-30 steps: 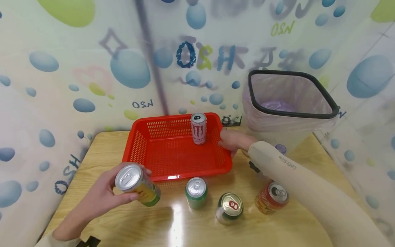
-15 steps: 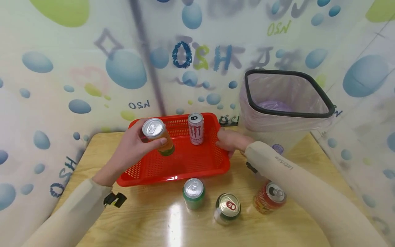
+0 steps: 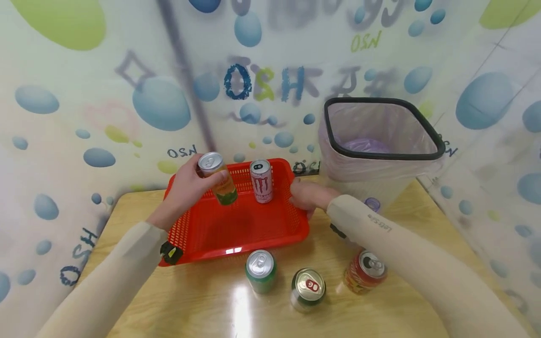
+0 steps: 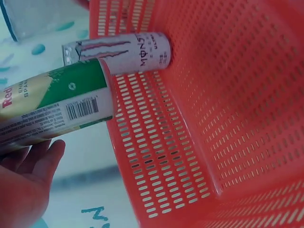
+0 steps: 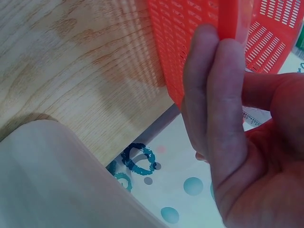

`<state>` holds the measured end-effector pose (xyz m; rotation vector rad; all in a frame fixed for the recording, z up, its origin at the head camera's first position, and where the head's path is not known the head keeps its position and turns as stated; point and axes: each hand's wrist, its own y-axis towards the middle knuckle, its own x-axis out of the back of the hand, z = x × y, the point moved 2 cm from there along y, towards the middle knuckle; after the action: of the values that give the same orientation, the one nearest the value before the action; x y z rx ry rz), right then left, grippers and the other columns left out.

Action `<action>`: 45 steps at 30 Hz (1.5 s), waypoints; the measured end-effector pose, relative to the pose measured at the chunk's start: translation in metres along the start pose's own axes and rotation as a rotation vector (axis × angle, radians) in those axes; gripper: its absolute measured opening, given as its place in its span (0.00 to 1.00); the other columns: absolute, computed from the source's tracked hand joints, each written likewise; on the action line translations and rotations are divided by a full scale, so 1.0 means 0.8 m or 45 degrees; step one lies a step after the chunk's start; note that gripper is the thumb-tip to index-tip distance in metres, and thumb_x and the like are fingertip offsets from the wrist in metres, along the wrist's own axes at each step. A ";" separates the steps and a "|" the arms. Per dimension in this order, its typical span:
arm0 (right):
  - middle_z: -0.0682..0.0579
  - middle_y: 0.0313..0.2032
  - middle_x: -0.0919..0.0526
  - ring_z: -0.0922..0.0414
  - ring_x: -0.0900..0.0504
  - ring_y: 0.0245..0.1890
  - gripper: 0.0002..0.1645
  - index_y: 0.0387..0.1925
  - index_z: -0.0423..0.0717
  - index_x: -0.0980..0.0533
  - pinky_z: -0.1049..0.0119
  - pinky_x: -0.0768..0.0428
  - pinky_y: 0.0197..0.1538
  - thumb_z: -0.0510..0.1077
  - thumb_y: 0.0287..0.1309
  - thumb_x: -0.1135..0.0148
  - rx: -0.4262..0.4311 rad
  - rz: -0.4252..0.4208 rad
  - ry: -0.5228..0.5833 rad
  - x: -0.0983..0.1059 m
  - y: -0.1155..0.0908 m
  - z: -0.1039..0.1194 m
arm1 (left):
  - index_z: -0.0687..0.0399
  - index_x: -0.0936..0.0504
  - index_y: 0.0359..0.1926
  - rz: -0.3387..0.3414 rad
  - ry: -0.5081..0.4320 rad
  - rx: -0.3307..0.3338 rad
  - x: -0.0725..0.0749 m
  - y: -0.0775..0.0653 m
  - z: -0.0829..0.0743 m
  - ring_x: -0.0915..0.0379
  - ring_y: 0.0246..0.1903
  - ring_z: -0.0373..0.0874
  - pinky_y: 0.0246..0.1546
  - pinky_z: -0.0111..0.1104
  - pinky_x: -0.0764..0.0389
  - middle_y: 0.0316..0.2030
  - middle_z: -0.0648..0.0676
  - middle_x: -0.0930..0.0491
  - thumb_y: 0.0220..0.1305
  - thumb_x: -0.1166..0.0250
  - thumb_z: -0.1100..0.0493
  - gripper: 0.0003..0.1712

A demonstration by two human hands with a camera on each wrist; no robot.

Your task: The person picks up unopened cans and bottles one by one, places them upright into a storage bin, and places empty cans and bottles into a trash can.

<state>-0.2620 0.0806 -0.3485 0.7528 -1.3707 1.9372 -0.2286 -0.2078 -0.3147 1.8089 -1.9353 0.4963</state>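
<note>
My left hand (image 3: 186,185) grips a Red Bull can (image 3: 223,188), gold with a green lower end. It hangs slightly tilted over the left back part of a red plastic basket (image 3: 236,230). In the left wrist view the can's green end (image 4: 80,85) overlaps the basket's rim and a pink-and-white Monster can (image 4: 137,54). That Monster can stands upright inside the basket, near its back right. My right hand (image 3: 310,195) holds the basket's right rim. In the right wrist view its fingers (image 5: 225,95) lie along the outer wall, with the thumb on the inner side.
A green can (image 3: 260,279), a dark green can with a gold lid (image 3: 308,286) and a red can (image 3: 365,272) stand on the wooden table (image 3: 190,300) before the basket. A lined waste bin (image 3: 380,176) stands at the back right, a purple cap (image 3: 373,203) in front.
My left hand has carried the Red Bull can from the basket's front left corner to over its back left part. The right hand stays on the rim; the view has shifted slightly.
</note>
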 end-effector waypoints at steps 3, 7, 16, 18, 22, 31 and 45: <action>0.44 0.36 0.17 0.51 0.12 0.31 0.42 0.78 0.34 0.54 0.62 0.14 0.40 0.46 0.78 0.47 -0.011 0.013 0.012 -0.002 0.000 0.001 | 0.57 0.33 0.68 -0.014 0.020 -0.003 -0.003 0.010 0.003 0.27 0.58 0.57 0.61 0.54 0.23 0.61 0.59 0.25 0.66 0.30 0.39 0.41; 0.43 0.36 0.17 0.51 0.13 0.30 0.42 0.78 0.35 0.54 0.63 0.14 0.38 0.47 0.78 0.46 -0.012 0.010 0.038 -0.002 0.000 0.001 | 0.58 0.33 0.67 -0.030 0.014 -0.020 -0.007 0.022 0.004 0.26 0.58 0.57 0.62 0.54 0.24 0.60 0.60 0.25 0.67 0.30 0.42 0.38; 0.44 0.35 0.16 0.50 0.12 0.31 0.38 0.76 0.35 0.51 0.62 0.14 0.39 0.46 0.78 0.48 -0.017 -0.002 0.043 -0.003 0.004 0.000 | 0.57 0.33 0.67 0.085 0.126 0.002 -0.026 0.050 0.015 0.29 0.58 0.58 0.63 0.53 0.25 0.60 0.61 0.26 0.69 0.31 0.46 0.34; 0.44 0.35 0.17 0.52 0.12 0.30 0.38 0.76 0.35 0.52 0.63 0.13 0.37 0.47 0.78 0.48 -0.019 -0.004 0.032 -0.004 0.006 0.001 | 0.57 0.33 0.67 0.118 0.119 0.041 -0.033 0.055 0.021 0.29 0.59 0.58 0.64 0.54 0.26 0.60 0.62 0.26 0.68 0.31 0.47 0.35; 0.44 0.34 0.16 0.52 0.12 0.29 0.42 0.78 0.34 0.56 0.63 0.14 0.37 0.47 0.79 0.48 -0.015 -0.005 0.003 -0.004 0.006 0.000 | 0.58 0.32 0.67 0.150 0.059 0.120 -0.047 0.062 0.029 0.29 0.60 0.60 0.65 0.54 0.27 0.61 0.63 0.26 0.67 0.29 0.50 0.35; 0.45 0.32 0.17 0.54 0.14 0.26 0.41 0.77 0.30 0.54 0.62 0.13 0.40 0.47 0.79 0.48 0.027 -0.039 -0.075 -0.005 0.004 0.000 | 0.61 0.32 0.62 0.102 0.027 0.185 -0.071 0.070 0.037 0.27 0.56 0.59 0.63 0.52 0.24 0.57 0.63 0.25 0.65 0.29 0.55 0.31; 0.45 0.30 0.16 0.52 0.12 0.28 0.43 0.78 0.30 0.59 0.64 0.14 0.35 0.46 0.79 0.50 0.002 -0.012 -0.060 -0.004 0.004 0.003 | 0.59 0.36 0.65 0.142 0.070 0.239 -0.086 0.070 0.044 0.29 0.58 0.59 0.64 0.53 0.25 0.58 0.62 0.26 0.62 0.29 0.58 0.34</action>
<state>-0.2622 0.0770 -0.3517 0.8092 -1.3913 1.9249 -0.2836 -0.1647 -0.3792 1.7841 -2.0182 0.7807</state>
